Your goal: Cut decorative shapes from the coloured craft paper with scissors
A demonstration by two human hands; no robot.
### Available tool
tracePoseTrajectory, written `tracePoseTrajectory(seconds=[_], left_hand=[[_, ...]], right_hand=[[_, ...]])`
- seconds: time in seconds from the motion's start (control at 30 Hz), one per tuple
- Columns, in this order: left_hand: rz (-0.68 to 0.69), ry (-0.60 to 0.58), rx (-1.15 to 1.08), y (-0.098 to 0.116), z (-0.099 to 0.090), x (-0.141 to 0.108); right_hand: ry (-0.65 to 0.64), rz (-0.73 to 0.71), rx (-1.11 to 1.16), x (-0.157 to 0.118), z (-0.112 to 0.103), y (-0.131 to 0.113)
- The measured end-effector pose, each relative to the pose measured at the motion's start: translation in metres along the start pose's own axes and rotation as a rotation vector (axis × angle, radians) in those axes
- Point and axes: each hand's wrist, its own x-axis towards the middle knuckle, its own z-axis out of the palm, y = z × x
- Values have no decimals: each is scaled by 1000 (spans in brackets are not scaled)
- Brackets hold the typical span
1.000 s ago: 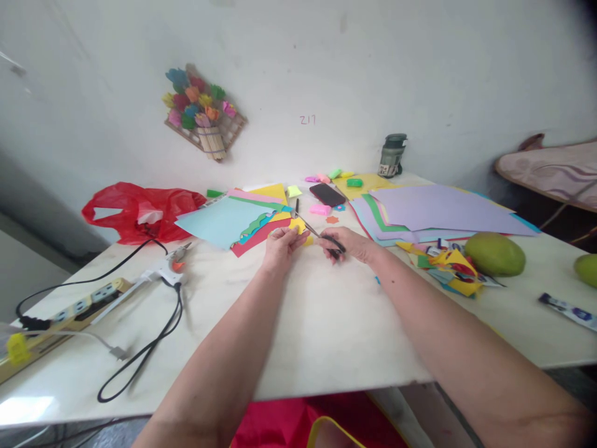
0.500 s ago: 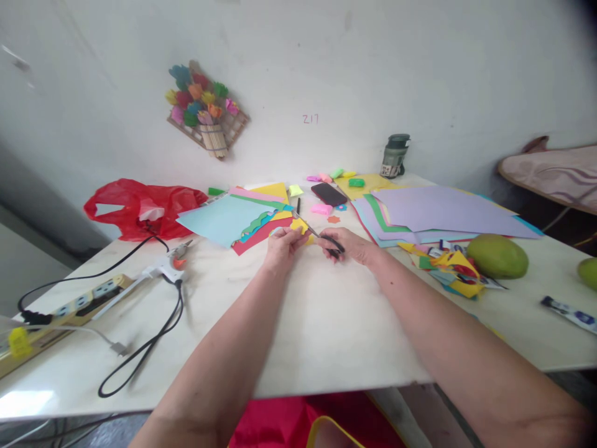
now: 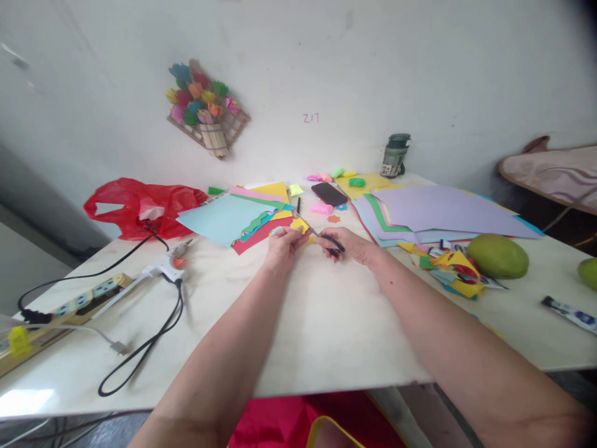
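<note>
My left hand (image 3: pixel 282 244) pinches a small piece of yellow paper (image 3: pixel 299 224) over the middle of the table. My right hand (image 3: pixel 347 244) is closed round the dark handles of a pair of scissors (image 3: pixel 332 244). The blades point away to the left and lie against the yellow paper's edge; whether they are parted is too small to tell. Just beyond the hands are an orange paper flower (image 3: pixel 334 219), a pink packet (image 3: pixel 321 209) and a dark phone (image 3: pixel 329 194). To the left of them lie a red sheet (image 3: pixel 261 236) and a light blue sheet (image 3: pixel 224 219).
On the right are stacked coloured sheets (image 3: pixel 433 208), paper scraps (image 3: pixel 459 274), a green mango (image 3: pixel 498 256) and a tube (image 3: pixel 569 314). On the left lie a red plastic bag (image 3: pixel 140 218), a glue gun (image 3: pixel 168 266), a power strip (image 3: pixel 93 298) and looped cable. A bottle (image 3: pixel 395 155) stands at the back.
</note>
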Motion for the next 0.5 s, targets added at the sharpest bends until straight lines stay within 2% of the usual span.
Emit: tracePoseTrajectory(seconds=[0.5], left_hand=[[2,0,-22,0,0,0]], right_hand=[[-6,-5,7,1,0,2]])
